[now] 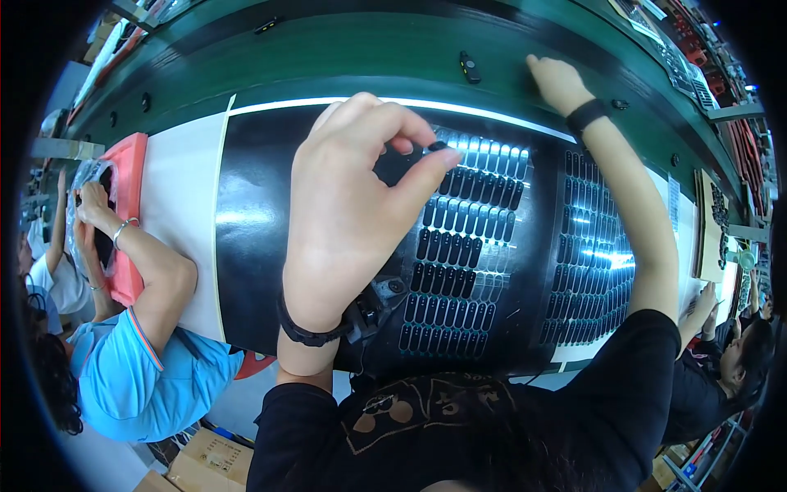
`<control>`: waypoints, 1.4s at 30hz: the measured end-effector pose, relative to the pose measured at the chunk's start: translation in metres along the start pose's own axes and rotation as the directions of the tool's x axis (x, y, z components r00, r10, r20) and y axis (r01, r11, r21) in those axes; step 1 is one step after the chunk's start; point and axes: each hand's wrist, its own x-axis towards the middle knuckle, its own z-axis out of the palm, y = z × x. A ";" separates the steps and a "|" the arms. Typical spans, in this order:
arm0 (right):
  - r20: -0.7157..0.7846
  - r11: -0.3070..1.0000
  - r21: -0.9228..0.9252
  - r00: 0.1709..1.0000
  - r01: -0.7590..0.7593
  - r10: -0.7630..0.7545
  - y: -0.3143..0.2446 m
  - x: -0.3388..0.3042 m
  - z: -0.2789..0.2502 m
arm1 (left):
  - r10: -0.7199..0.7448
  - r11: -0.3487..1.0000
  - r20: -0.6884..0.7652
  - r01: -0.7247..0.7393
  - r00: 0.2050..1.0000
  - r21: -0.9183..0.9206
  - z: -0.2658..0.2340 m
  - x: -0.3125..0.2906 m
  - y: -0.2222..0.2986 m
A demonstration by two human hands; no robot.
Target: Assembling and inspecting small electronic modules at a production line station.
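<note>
In front of me, above the black work mat (254,205), my left hand (344,189) is closed, with thumb and forefinger pinching a small black piece (438,147). Just beyond it lies a clear plastic tray (492,287) with rows of oblong black pieces; some of its slots hold none. My right hand (561,86) reaches out over the green conveyor belt (393,57). Its fingers are bunched and partly hidden, so what they hold, if anything, does not show. A small black oblong device (469,67) lies on the belt to its left.
A second tray (586,246) full of black pieces lies under my right arm. More small black devices (266,25) are scattered along the belt. At left, a person in blue (156,369) works at a pink foam box (131,221). A dark device (385,291) stands beside my left wrist.
</note>
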 end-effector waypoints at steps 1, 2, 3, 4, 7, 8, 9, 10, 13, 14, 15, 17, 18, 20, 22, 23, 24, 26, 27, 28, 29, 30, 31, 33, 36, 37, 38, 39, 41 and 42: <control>0.040 0.998 -0.043 0.998 0.049 -0.048 -0.005 0.003 0.003 | 0.000 1.000 -0.001 0.000 1.000 0.001 0.000 0.000 0.000; 0.082 0.992 -0.086 0.993 0.097 -0.090 -0.009 0.006 0.006 | 0.017 1.000 0.013 -0.017 1.000 0.023 0.000 0.000 0.000; 0.125 0.982 -0.126 0.984 0.144 -0.128 -0.010 0.008 0.007 | 0.036 0.998 0.028 -0.037 0.999 0.043 0.000 0.001 0.000; 0.124 0.982 -0.129 0.985 0.136 -0.120 -0.006 0.007 0.005 | 0.057 0.996 0.045 -0.060 0.997 0.062 0.000 0.002 0.002; -0.202 0.969 0.186 0.972 0.161 -0.123 -0.024 -0.002 -0.031 | 0.070 0.997 0.107 -0.067 0.992 -0.026 -0.006 0.000 0.003; -0.213 0.875 0.472 0.977 0.103 0.000 -0.036 -0.013 -0.049 | 0.081 0.995 0.134 -0.071 0.988 -0.071 -0.008 0.000 0.005; -0.183 0.692 0.719 0.977 0.057 0.109 -0.057 -0.027 -0.069 | 0.064 0.996 0.130 -0.056 0.989 -0.064 -0.009 -0.002 0.006; -0.182 0.428 0.897 0.975 0.111 0.129 -0.074 -0.040 -0.082 | 0.015 0.982 0.092 0.003 0.996 -0.190 -0.011 -0.004 0.009; -0.204 -0.111 0.967 0.958 0.229 0.199 -0.113 -0.087 -0.120 | -0.070 0.890 0.043 0.082 0.997 -0.448 -0.009 -0.008 0.015; -0.202 -0.114 0.967 0.958 0.227 0.202 -0.125 -0.098 -0.130 | -0.095 0.852 0.010 0.086 0.995 -0.516 -0.006 -0.010 0.017; -0.307 -0.026 0.946 0.918 0.323 0.250 -0.135 -0.108 -0.138 | -0.122 0.812 -0.022 0.087 0.992 -0.578 -0.003 -0.011 0.021; -0.407 0.057 0.911 0.867 0.409 0.289 -0.140 -0.119 -0.149 | -0.156 0.770 -0.049 0.090 0.987 -0.631 0.000 -0.012 0.024; -0.462 0.155 0.886 0.853 0.436 0.243 -0.140 -0.123 -0.152 | -0.151 0.755 -0.053 0.080 0.987 -0.651 0.001 -0.012 0.025; -0.554 0.347 0.803 0.822 0.485 0.133 -0.137 -0.128 -0.157 | -0.141 0.716 -0.061 0.060 0.988 -0.695 0.003 -0.013 0.026; -0.542 0.329 0.814 0.830 0.479 0.133 -0.136 -0.130 -0.159 | -0.148 0.684 -0.050 0.065 0.988 -0.727 0.003 -0.012 0.026; -0.535 0.311 0.822 0.835 0.478 0.131 -0.136 -0.131 -0.160 | -0.153 0.652 -0.045 0.066 0.987 -0.756 0.003 -0.012 0.026; -0.527 0.291 0.829 0.840 0.477 0.127 -0.136 -0.132 -0.161 | -0.159 0.619 -0.041 0.068 0.986 -0.783 0.002 -0.013 0.026; -0.526 0.301 0.829 0.840 0.471 0.135 -0.134 -0.135 -0.163 | -0.136 0.633 -0.036 0.059 0.990 -0.772 0.001 -0.011 0.026; -0.528 0.308 0.827 0.839 0.470 0.136 -0.133 -0.136 -0.164 | -0.115 0.649 -0.038 0.047 0.993 -0.759 0.001 -0.011 0.026; -0.529 0.315 0.825 0.837 0.470 0.137 -0.133 -0.138 -0.164 | -0.095 0.665 -0.040 0.034 0.995 -0.746 0.001 -0.011 0.026; -0.527 0.316 0.826 0.838 0.466 0.141 -0.132 -0.140 -0.164 | -0.093 0.663 -0.034 0.037 0.995 -0.747 0.002 -0.011 0.025; -0.536 0.330 0.816 0.835 0.475 0.123 -0.131 -0.140 -0.164 | -0.090 0.697 -0.045 0.031 0.995 -0.716 0.002 -0.012 0.024; -0.546 0.345 0.804 0.831 0.484 0.105 -0.131 -0.140 -0.164 | -0.086 0.729 -0.056 0.025 0.995 -0.684 0.002 -0.012 0.023; -0.553 0.358 0.794 0.829 0.492 0.087 -0.131 -0.140 -0.164 | -0.084 0.759 -0.065 0.022 0.994 -0.650 0.001 -0.013 0.022; -0.518 0.299 0.829 0.850 0.473 0.093 -0.131 -0.140 -0.164 | -0.042 0.836 -0.056 0.004 0.998 -0.549 0.000 -0.013 0.022; -0.516 0.298 0.830 0.851 0.471 0.094 -0.131 -0.140 -0.165 | -0.043 0.835 -0.055 0.006 0.998 -0.550 0.001 -0.013 0.022; -0.517 0.305 0.828 0.852 0.471 0.086 -0.130 -0.141 -0.165 | -0.041 0.835 -0.065 -0.001 0.997 -0.550 0.002 -0.013 0.023; -0.517 0.311 0.825 0.852 0.472 0.078 -0.130 -0.141 -0.166 | -0.040 0.835 -0.076 -0.008 0.996 -0.550 0.003 -0.014 0.024; -0.518 0.316 0.822 0.852 0.473 0.072 -0.129 -0.141 -0.168 | -0.038 0.836 -0.086 -0.015 0.996 -0.549 0.003 -0.014 0.024; -0.524 0.328 0.816 0.849 0.476 0.070 -0.129 -0.141 -0.168 | -0.033 0.840 -0.086 -0.018 0.996 -0.542 0.003 -0.014 0.024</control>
